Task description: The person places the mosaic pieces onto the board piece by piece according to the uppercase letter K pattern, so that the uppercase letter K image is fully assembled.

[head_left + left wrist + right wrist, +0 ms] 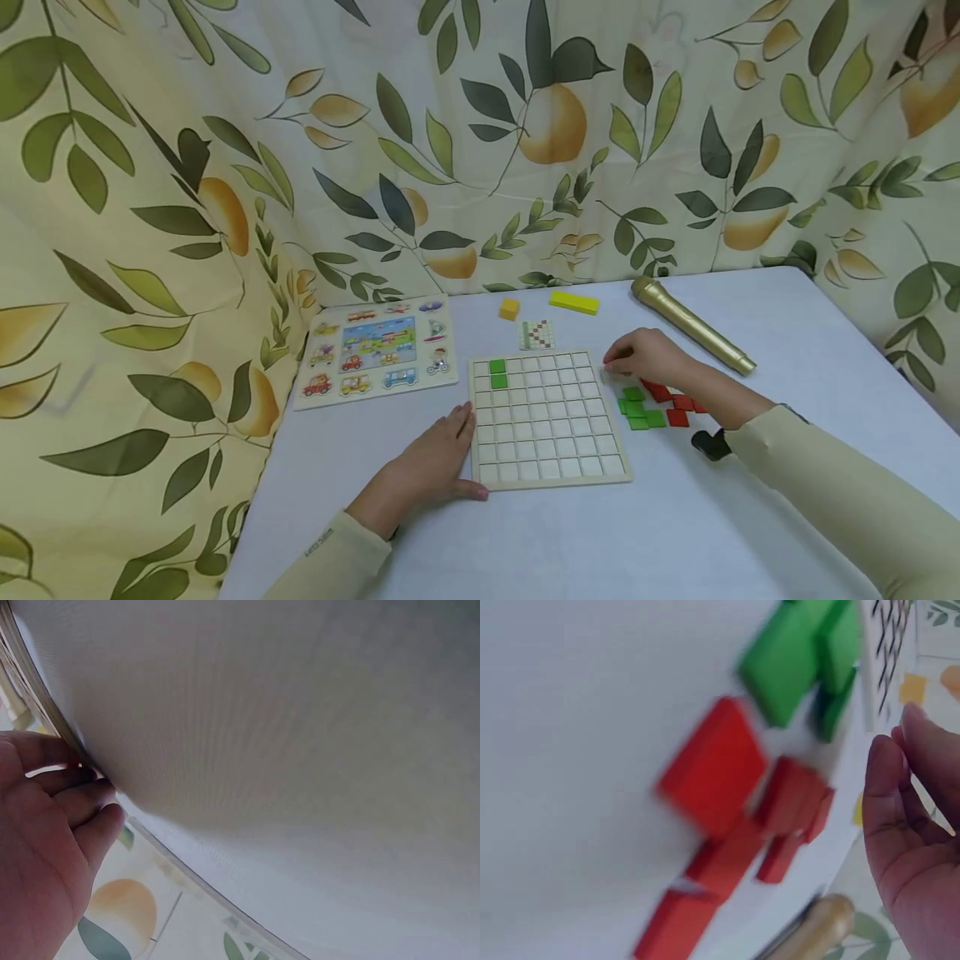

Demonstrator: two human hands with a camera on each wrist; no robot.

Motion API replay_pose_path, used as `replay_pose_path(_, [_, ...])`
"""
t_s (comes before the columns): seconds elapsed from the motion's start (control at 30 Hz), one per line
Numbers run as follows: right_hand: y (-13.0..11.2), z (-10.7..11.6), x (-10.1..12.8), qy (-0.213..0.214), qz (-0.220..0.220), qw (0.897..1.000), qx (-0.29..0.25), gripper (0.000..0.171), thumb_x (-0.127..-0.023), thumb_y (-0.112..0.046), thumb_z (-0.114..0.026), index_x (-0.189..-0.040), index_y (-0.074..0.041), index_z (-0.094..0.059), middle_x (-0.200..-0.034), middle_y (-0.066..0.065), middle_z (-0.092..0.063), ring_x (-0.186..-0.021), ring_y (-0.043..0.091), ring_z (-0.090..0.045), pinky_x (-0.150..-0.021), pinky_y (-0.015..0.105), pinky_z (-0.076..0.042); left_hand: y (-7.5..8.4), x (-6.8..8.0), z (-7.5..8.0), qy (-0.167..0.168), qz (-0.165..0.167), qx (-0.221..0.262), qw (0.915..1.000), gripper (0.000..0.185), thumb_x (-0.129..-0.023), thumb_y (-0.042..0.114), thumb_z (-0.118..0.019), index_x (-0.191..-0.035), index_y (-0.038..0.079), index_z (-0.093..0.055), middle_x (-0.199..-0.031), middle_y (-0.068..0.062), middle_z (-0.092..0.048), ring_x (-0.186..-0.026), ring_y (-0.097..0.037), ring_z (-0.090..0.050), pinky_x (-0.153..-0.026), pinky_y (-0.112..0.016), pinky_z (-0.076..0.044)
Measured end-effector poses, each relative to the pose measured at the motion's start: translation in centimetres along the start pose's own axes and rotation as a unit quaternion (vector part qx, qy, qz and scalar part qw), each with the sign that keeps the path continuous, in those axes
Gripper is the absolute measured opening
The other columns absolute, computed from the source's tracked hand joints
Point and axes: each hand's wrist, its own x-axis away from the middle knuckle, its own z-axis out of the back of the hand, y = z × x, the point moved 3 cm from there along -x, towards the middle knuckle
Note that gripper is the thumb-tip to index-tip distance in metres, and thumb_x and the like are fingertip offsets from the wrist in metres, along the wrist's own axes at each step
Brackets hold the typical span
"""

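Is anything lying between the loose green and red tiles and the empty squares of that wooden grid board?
Nothing visible: the tiles lie right beside the board. Only the right hand hovers over that edge.

Vehicle puzzle board [377, 350], gold microphone [692, 323], yellow block [573, 302], orange cube [509, 309], pattern card [537, 334]

From my remote seat this reads as a home play corner. A table [750, 533] under a plain white cloth is hemmed in along its far and left edges by a curtain [225, 167] printed with leaves and pears. A children's vehicle puzzle [378, 348] lies at the far left corner, a wooden grid board [547, 417] in the middle, coloured tiles [660, 404] just right of it, and a gold toy microphone [690, 323] near the far edge.
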Motion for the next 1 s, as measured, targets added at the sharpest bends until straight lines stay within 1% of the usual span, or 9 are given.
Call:
replay_pose_path(0.13, [1.4, 0.2, 2.0, -0.008, -0.009, 1.000, 0.013, 0.017, -0.093, -0.023, -0.074, -0.101, -0.008, -0.078, -0.093, -0.001, -0.072, -0.090, 0.021, -0.056, -0.081, 0.038, -0.047, -0.2, 0.1, -0.1, 0.003, -0.001, 0.003, 1.0000, 0.118, -0.080, 0.072, -0.067, -0.158, -0.003, -0.020, -0.167, -0.017, -0.011, -0.153, -0.029, -0.014, -0.121, -0.041, -0.024])
replay_pose_path(0.23, [2.0, 0.0, 2.9, -0.024, -0.016, 1.000, 0.006, 0.020, -0.092, -0.025, -0.076, -0.101, -0.008, -0.077, -0.091, -0.001, -0.070, -0.083, 0.019, -0.057, -0.073, 0.035, -0.048, -0.3, 0.0, -0.2, 0.003, 0.000, -0.003, 1.0000, 0.119, -0.079, 0.073, -0.066, -0.158, -0.002, -0.019, -0.167, -0.016, -0.010, -0.153, -0.028, -0.014, -0.121, -0.040, -0.023])
replay_pose_path(0.37, [2.3, -0.4, 3.4, -0.039, -0.021, 0.999, 0.000, 0.022, -0.091, -0.024, -0.077, -0.102, -0.005, -0.076, -0.091, 0.001, -0.068, -0.072, 0.016, -0.058, -0.064, 0.032, -0.050, -0.2, 0.0, -0.2, -0.002, 0.000, -0.004, 1.0000, 0.119, -0.079, 0.074, -0.065, -0.159, -0.002, -0.018, -0.167, -0.016, -0.010, -0.153, -0.028, -0.013, -0.121, -0.040, -0.022])
replay_pose_path(0.5, [2.2, -0.6, 3.4, -0.046, -0.029, 0.998, 0.008, 0.020, -0.090, -0.020, -0.077, -0.102, -0.004, -0.076, -0.090, 0.001, -0.068, -0.071, 0.015, -0.058, -0.065, 0.030, -0.050, 0.0, -0.1, -0.2, -0.007, -0.001, 0.001, 1.0000, 0.120, -0.079, 0.074, -0.065, -0.159, -0.002, -0.018, -0.168, -0.016, -0.009, -0.153, -0.028, -0.012, -0.121, -0.041, -0.022])
replay_pose_path(0.63, [1.7, -0.7, 3.0, -0.063, -0.034, 0.997, 0.004, 0.015, -0.091, -0.017, -0.076, -0.099, -0.005, -0.075, -0.084, 0.001, -0.067, -0.069, 0.017, -0.058, -0.064, 0.031, -0.050, -0.1, -0.1, -0.2, -0.007, 0.001, -0.001, 1.0000, 0.119, -0.079, 0.074, -0.065, -0.159, -0.001, -0.017, -0.168, -0.015, -0.008, -0.154, -0.028, -0.011, -0.122, -0.040, -0.021])
replay_pose_path(0.73, [1.4, -0.7, 2.7, -0.068, -0.033, 0.997, 0.010, 0.011, -0.090, -0.015, -0.077, -0.096, -0.006, -0.073, -0.081, 0.001, -0.064, -0.068, 0.017, -0.056, -0.063, 0.031, -0.048, -0.1, -0.1, -0.2, -0.003, 0.000, -0.001, 1.0000, 0.119, -0.079, 0.074, -0.065, -0.159, -0.001, -0.018, -0.168, -0.015, -0.009, -0.153, -0.028, -0.012, -0.121, -0.041, -0.022])
replay_pose_path(0.87, [1.2, -0.8, 2.3, -0.065, -0.026, 0.997, 0.019, 0.010, -0.089, -0.013, -0.078, -0.090, -0.007, -0.070, -0.081, 0.001, -0.062, -0.072, 0.018, -0.054, -0.064, 0.032, -0.046, 0.0, -0.2, -0.3, -0.001, 0.000, 0.000, 1.0000, 0.119, -0.079, 0.074, -0.065, -0.159, -0.001, -0.019, -0.168, -0.015, -0.010, -0.153, -0.028, -0.013, -0.121, -0.041, -0.023])
replay_pose_path(1.0, [1.1, -1.0, 2.1, -0.064, -0.014, 0.998, 0.015, 0.011, -0.089, -0.012, -0.078, -0.093, -0.007, -0.070, -0.083, 0.001, -0.063, -0.077, 0.019, -0.054, -0.069, 0.032, -0.046, -0.1, -0.2, -0.3, -0.003, 0.002, 0.001, 1.0000, 0.119, -0.078, 0.075, -0.065, -0.159, 0.000, -0.019, -0.168, -0.015, -0.010, -0.154, -0.027, -0.012, -0.121, -0.041, -0.022])
